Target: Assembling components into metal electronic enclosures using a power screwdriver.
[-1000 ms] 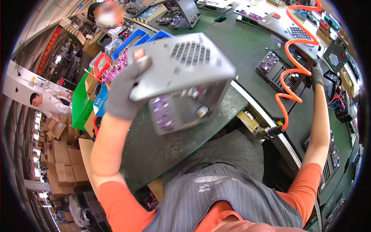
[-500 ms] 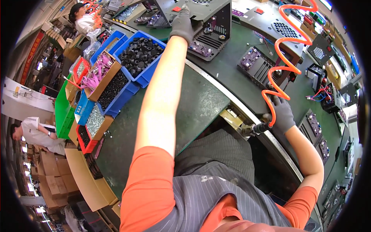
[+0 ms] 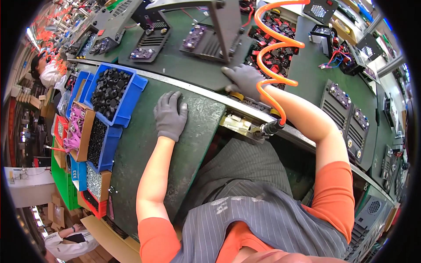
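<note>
My left hand (image 3: 170,116), in a grey glove, lies palm down on the green tabletop (image 3: 201,109) with its fingers spread and nothing in them. The blue bin of black knob-like parts (image 3: 112,90) is to its left. My right hand (image 3: 247,81), also gloved, is over the metal rail at the worktop's far side. Its thumb and forefinger are apart. Just below it, along the rail, is a dark tool-like thing with a yellow band (image 3: 237,95), partly hidden by the hand; whether they touch is unclear. An orange coiled hose (image 3: 280,81) passes over my right wrist to a black fitting (image 3: 272,127).
Beyond the rail stand black metal housings with purple circuit boards (image 3: 194,37) and a pile of red-and-black parts (image 3: 274,44). More panels with boards (image 3: 346,118) lie at right. Small-part bins (image 3: 103,142) line the left edge. Another person (image 3: 48,70) sits at far left.
My left hand has left the black housing and drawn back onto the tabletop. My right hand has moved left along the rail, away from the hose's lower end. The whole view has turned.
</note>
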`<state>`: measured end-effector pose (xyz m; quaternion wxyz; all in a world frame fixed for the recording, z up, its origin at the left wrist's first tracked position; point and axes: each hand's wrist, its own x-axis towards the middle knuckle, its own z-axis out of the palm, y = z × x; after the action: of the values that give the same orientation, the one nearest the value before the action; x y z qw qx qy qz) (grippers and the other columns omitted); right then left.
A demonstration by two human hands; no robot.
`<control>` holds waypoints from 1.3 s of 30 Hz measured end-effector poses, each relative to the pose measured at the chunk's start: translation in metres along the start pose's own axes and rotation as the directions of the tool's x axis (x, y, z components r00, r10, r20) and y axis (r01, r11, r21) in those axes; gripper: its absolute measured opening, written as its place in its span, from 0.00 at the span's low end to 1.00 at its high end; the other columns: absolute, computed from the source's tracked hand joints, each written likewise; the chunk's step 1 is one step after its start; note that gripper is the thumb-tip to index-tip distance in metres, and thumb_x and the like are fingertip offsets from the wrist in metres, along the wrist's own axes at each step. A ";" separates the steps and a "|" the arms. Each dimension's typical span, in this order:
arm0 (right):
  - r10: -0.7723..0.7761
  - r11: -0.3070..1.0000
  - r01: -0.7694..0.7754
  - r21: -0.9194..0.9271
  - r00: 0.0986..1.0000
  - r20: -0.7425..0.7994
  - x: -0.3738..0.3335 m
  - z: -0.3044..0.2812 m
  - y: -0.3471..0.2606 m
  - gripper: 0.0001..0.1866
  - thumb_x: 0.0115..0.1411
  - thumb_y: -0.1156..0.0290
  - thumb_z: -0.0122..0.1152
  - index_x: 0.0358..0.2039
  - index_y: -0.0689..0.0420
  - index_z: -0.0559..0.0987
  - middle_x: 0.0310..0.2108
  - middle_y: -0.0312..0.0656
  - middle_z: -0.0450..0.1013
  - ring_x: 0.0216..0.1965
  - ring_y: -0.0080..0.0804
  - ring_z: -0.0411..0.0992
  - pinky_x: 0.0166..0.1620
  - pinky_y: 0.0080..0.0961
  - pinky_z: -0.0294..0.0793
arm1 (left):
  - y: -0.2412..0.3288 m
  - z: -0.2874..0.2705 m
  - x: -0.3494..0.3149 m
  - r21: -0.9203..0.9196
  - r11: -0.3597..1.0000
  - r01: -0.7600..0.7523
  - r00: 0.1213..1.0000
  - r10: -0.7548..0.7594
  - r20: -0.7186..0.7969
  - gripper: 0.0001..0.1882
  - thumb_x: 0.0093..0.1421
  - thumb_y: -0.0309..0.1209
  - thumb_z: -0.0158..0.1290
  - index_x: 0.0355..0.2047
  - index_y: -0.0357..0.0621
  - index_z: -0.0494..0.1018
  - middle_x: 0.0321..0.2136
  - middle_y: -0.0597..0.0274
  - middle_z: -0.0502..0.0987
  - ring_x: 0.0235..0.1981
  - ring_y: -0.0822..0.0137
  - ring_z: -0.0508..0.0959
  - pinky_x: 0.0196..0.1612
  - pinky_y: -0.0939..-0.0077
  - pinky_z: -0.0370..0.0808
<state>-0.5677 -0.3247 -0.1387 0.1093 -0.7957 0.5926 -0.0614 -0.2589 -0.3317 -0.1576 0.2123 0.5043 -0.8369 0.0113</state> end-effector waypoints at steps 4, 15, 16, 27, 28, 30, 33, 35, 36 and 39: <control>-0.053 0.998 0.055 0.010 0.985 -0.163 0.051 0.008 -0.031 0.35 0.61 0.53 0.59 0.63 0.60 0.64 0.49 0.54 0.73 0.53 0.51 0.70 0.55 0.42 0.70 | -0.001 -0.002 0.003 0.001 1.000 0.029 0.999 -0.029 0.023 0.22 0.60 0.44 0.52 0.53 0.53 0.73 0.55 0.59 0.71 0.60 0.55 0.66 0.62 0.56 0.61; -0.111 0.975 0.076 0.207 0.981 0.160 0.014 -0.047 0.047 0.21 0.61 0.62 0.53 0.53 0.54 0.75 0.41 0.49 0.78 0.44 0.44 0.76 0.49 0.39 0.74 | -0.003 -0.004 0.003 -0.033 0.999 0.040 0.999 -0.040 0.013 0.19 0.60 0.40 0.54 0.51 0.54 0.74 0.53 0.61 0.73 0.58 0.56 0.68 0.61 0.59 0.62; -0.112 0.981 0.084 0.173 0.981 0.158 -0.008 -0.059 0.061 0.20 0.60 0.62 0.55 0.52 0.54 0.76 0.40 0.49 0.78 0.43 0.45 0.76 0.48 0.39 0.74 | -0.002 -0.004 0.003 -0.026 0.999 0.048 0.999 -0.048 0.009 0.19 0.60 0.40 0.54 0.51 0.54 0.74 0.53 0.61 0.73 0.58 0.56 0.68 0.62 0.59 0.62; -0.221 0.975 0.220 0.038 0.922 0.318 -0.030 -0.004 0.051 0.37 0.47 0.79 0.62 0.60 0.48 0.69 0.54 0.49 0.65 0.54 0.52 0.69 0.54 0.41 0.72 | -0.004 -0.002 0.003 -0.003 0.999 0.052 0.999 -0.052 0.012 0.19 0.60 0.43 0.53 0.50 0.56 0.75 0.53 0.64 0.73 0.59 0.58 0.67 0.62 0.58 0.62; -0.225 0.969 0.246 -0.019 0.911 0.345 -0.022 -0.002 0.050 0.36 0.46 0.78 0.63 0.60 0.48 0.70 0.54 0.48 0.64 0.53 0.52 0.70 0.53 0.43 0.73 | -0.005 -0.001 0.003 -0.006 0.999 0.052 0.999 -0.052 0.010 0.19 0.60 0.43 0.53 0.50 0.56 0.75 0.53 0.63 0.73 0.59 0.58 0.68 0.62 0.58 0.62; -0.093 0.993 0.116 -0.030 0.899 0.427 -0.011 0.001 0.047 0.36 0.44 0.75 0.66 0.58 0.49 0.71 0.55 0.50 0.63 0.52 0.53 0.71 0.52 0.43 0.73 | -0.007 0.000 0.002 -0.021 0.999 0.049 0.999 -0.049 0.000 0.18 0.60 0.43 0.53 0.50 0.56 0.75 0.52 0.63 0.73 0.58 0.57 0.68 0.62 0.58 0.62; -0.189 0.957 0.262 -0.123 0.888 0.420 -0.009 0.001 0.045 0.34 0.41 0.71 0.68 0.53 0.50 0.74 0.55 0.55 0.62 0.48 0.55 0.73 0.49 0.45 0.75 | -0.011 0.003 0.002 -0.057 0.997 0.044 0.999 -0.044 -0.014 0.17 0.59 0.42 0.54 0.49 0.56 0.75 0.51 0.62 0.74 0.57 0.57 0.69 0.61 0.59 0.63; -0.050 0.989 0.103 -0.102 0.901 0.430 -0.010 0.002 0.040 0.28 0.45 0.70 0.67 0.51 0.50 0.75 0.53 0.53 0.65 0.48 0.53 0.72 0.50 0.43 0.73 | -0.013 0.006 0.003 -0.099 0.995 -0.006 0.999 0.002 -0.040 0.17 0.59 0.40 0.54 0.48 0.55 0.76 0.51 0.60 0.74 0.56 0.57 0.70 0.60 0.59 0.64; -0.083 0.991 0.112 -0.074 0.943 0.322 -0.015 0.003 0.038 0.24 0.48 0.69 0.65 0.49 0.50 0.76 0.51 0.51 0.67 0.50 0.50 0.71 0.52 0.41 0.71 | -0.014 0.007 0.002 -0.095 0.995 -0.023 0.998 0.018 -0.055 0.16 0.58 0.39 0.55 0.47 0.54 0.76 0.50 0.59 0.75 0.55 0.55 0.71 0.59 0.59 0.66; 0.033 0.999 -0.035 0.005 0.980 0.197 -0.027 -0.009 0.036 0.24 0.49 0.69 0.65 0.50 0.51 0.76 0.50 0.48 0.71 0.56 0.52 0.67 0.57 0.38 0.68 | -0.016 0.007 0.005 -0.082 0.997 0.003 1.000 -0.004 -0.014 0.16 0.58 0.38 0.55 0.47 0.53 0.76 0.50 0.57 0.75 0.56 0.54 0.71 0.60 0.60 0.66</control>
<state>-0.6112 -0.3095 -0.1384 0.1716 -0.7871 0.5923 0.0168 -0.2498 -0.3450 -0.1655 0.2388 0.4965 -0.8343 -0.0195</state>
